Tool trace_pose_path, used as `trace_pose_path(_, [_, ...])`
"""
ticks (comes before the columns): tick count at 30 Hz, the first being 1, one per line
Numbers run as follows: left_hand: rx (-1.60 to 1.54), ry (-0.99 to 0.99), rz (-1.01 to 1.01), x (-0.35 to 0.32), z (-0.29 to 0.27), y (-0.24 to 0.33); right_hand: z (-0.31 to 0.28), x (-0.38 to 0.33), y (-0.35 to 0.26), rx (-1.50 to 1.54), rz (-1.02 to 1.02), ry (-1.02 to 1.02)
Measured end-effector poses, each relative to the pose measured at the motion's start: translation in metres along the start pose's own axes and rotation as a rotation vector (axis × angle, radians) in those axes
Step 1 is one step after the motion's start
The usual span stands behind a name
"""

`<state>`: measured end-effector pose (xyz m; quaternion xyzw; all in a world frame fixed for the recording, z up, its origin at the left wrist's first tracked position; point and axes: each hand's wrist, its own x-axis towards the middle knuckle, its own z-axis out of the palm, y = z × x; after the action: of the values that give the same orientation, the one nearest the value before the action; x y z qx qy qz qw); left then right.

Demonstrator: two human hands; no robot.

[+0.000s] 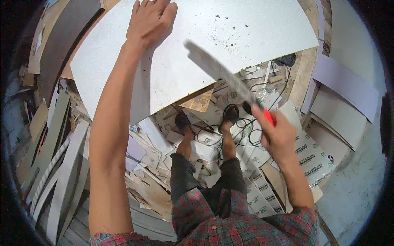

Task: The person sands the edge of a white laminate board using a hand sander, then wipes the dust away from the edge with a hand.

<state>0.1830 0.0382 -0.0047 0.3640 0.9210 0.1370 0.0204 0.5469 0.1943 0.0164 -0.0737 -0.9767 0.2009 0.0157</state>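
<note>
A large white board (111, 65) spans the far part of the head view, with dark crumbs (232, 39) scattered on it. My left hand (150, 22) rests palm down on its surface, thumb out to the right and fingertips partly cut off by the top edge; it holds nothing. My right hand (279, 133) is wrapped round the red handle of a hand saw (219, 71). The long grey blade, smeared by motion, points up and left above the board's near edge. Its teeth cannot be made out.
Board offcuts and printed wrapping (312, 160) litter the floor around my feet (230, 117). A black cable (246, 131) coils by them. Long strips (67, 180) lean at the left, a dark panel (67, 41) lies far left, and stacked panels (342, 110) stand at the right.
</note>
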Motion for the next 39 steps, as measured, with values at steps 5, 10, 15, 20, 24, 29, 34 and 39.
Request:
trace_pose_path(5, [-0.091, 0.063, 0.020, 0.003, 0.008, -0.011, 0.017, -0.005, -0.002, -0.058, 0.018, -0.032])
trace_pose_path(10, [-0.122, 0.078, 0.050, 0.005, 0.005, -0.011, 0.013, 0.037, 0.004, -0.016, 0.074, 0.115])
trace_pose_path(15, [-0.222, 0.082, -0.013, -0.001, 0.004, -0.007, 0.012, -0.004, -0.010, -0.035, 0.099, 0.108])
trace_pose_path(20, [-0.171, 0.082, 0.008, 0.004, 0.002, -0.009, 0.037, -0.018, -0.007, 0.009, 0.098, -0.002])
trace_pose_path(24, [-0.134, 0.044, 0.021, 0.008, -0.005, -0.010, 0.034, -0.004, -0.016, 0.305, 0.247, 0.209])
trace_pose_path(29, [-0.073, 0.053, 0.072, 0.007, -0.010, -0.011, 0.037, 0.006, -0.035, 0.323, 0.131, 0.162])
trace_pose_path(34, [-0.095, 0.107, 0.159, 0.010, -0.004, -0.021, 0.043, 0.011, -0.039, 0.292, 0.189, 0.109])
trace_pose_path(39, [-0.097, 0.139, 0.136, 0.010, 0.001, -0.023, 0.044, 0.009, -0.041, 0.253, 0.159, 0.210])
